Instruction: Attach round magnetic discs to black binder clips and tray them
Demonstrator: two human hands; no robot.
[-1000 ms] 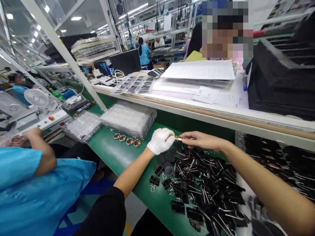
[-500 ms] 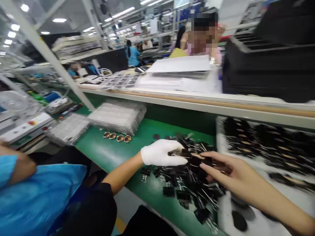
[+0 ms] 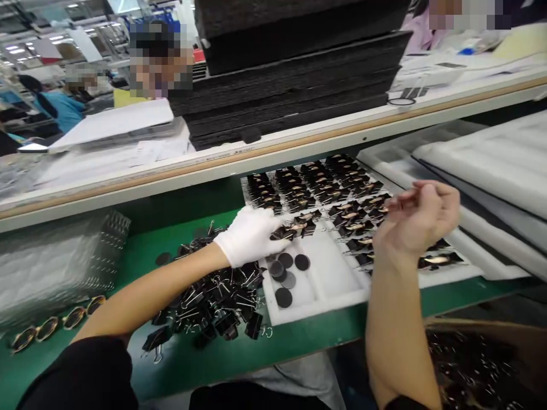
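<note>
My left hand (image 3: 254, 236), in a white glove, reaches over the white foam tray (image 3: 337, 296). Its fingers close around a piece clamped by black binder clips (image 3: 305, 225), with a light gold part between them; the fingers partly cover it. Bare and raised above the tray's right side is my right hand (image 3: 427, 216). Its fingers curl inward, and what they hold, if anything, is hidden. Rows of similar clipped pieces (image 3: 329, 185) fill much of the tray. Several dark discs (image 3: 284, 297) lie in its near left compartment. Loose binder clips (image 3: 213, 304) are heaped left of the tray.
Gold-rimmed round dark lenses (image 3: 47, 328) and stacked clear plastic trays (image 3: 64, 267) sit on the left. Black foam sheets (image 3: 290, 94) are piled on the shelf (image 3: 213, 167). More foam trays (image 3: 504, 165) rest at right. A box of clips (image 3: 478, 364) stands below. People sit beyond.
The view has swung right. My hands, close together over the clip heap before, are now apart: the left has carried the clipped piece to the tray, the right has let go and risen.
</note>
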